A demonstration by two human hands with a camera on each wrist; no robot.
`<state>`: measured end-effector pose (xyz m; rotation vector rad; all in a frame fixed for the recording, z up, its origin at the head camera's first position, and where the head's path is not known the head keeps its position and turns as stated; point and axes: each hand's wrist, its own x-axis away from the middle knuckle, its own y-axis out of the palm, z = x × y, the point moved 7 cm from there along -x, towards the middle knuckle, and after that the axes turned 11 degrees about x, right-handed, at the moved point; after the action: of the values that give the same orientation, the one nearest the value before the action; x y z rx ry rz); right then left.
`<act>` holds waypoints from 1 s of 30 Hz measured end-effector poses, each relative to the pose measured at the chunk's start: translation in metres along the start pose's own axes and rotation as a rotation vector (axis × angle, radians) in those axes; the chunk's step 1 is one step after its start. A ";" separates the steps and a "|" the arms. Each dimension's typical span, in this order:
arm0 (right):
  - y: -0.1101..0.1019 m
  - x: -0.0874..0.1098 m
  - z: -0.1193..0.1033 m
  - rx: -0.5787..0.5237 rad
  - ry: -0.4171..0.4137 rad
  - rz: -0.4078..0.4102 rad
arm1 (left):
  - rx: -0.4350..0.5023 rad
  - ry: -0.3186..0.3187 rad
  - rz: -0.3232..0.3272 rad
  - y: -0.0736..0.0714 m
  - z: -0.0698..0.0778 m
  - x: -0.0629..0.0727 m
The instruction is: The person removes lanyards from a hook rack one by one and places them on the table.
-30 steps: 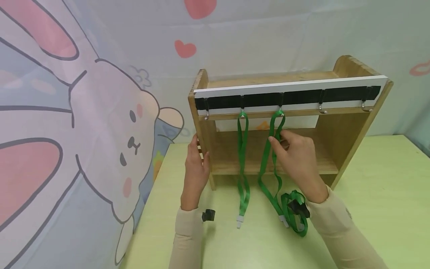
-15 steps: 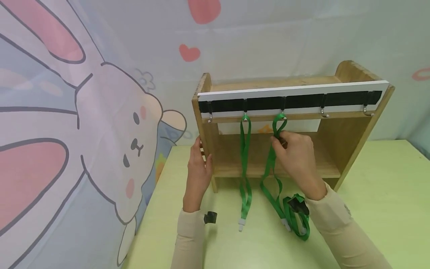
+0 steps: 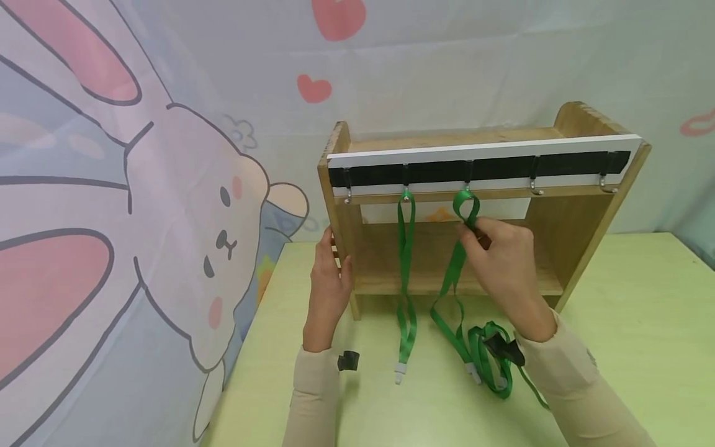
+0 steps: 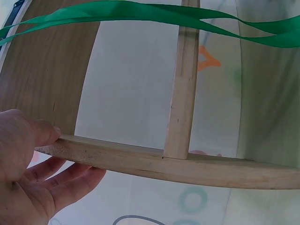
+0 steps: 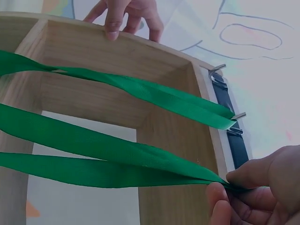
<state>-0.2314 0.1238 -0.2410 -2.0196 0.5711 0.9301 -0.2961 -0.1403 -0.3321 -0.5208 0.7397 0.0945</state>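
My right hand (image 3: pixel 505 261) pinches a green lanyard (image 3: pixel 457 264) just below its top loop, which is at the third hook (image 3: pixel 467 186). In the right wrist view, thumb and fingers press the lanyard's two straps (image 5: pixel 117 161) together. A second green lanyard (image 3: pixel 405 248) hangs from the second hook, its pale clip (image 3: pixel 400 372) at the bottom. My left hand (image 3: pixel 328 282) holds the left side panel of the wooden shelf (image 3: pixel 341 217). In the left wrist view the thumb lies on one side of the panel (image 4: pixel 140 157) and the fingers on the other.
More green lanyard (image 3: pixel 491 366) lies bunched on the pale green table (image 3: pixel 391 416), below my right hand. Two bare hooks sit at the right of the black strip (image 3: pixel 575 166), one at its far left. A curtain with a rabbit print (image 3: pixel 223 236) stands behind and left.
My right hand first drew the lanyard's straps together below the hook, then shifted slightly right, and the top loop became rounder. My left hand has stayed on the shelf panel.
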 end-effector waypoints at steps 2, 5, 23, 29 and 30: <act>0.000 0.003 0.002 -0.015 0.009 -0.004 | 0.001 -0.001 -0.001 0.000 -0.001 0.001; 0.003 0.008 0.004 -0.041 0.023 -0.026 | 0.004 0.003 0.004 -0.001 -0.001 0.000; 0.024 0.045 0.021 -0.224 0.158 -0.246 | 0.003 0.051 0.014 -0.002 0.000 -0.002; 0.033 0.057 0.027 -0.259 0.190 -0.328 | 0.003 0.048 0.011 0.000 0.000 -0.001; 0.035 0.060 0.029 -0.265 0.196 -0.343 | 0.002 0.044 0.009 0.000 0.000 -0.001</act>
<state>-0.2286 0.1247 -0.3160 -2.3699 0.1970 0.6299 -0.2971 -0.1402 -0.3315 -0.5184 0.7856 0.0911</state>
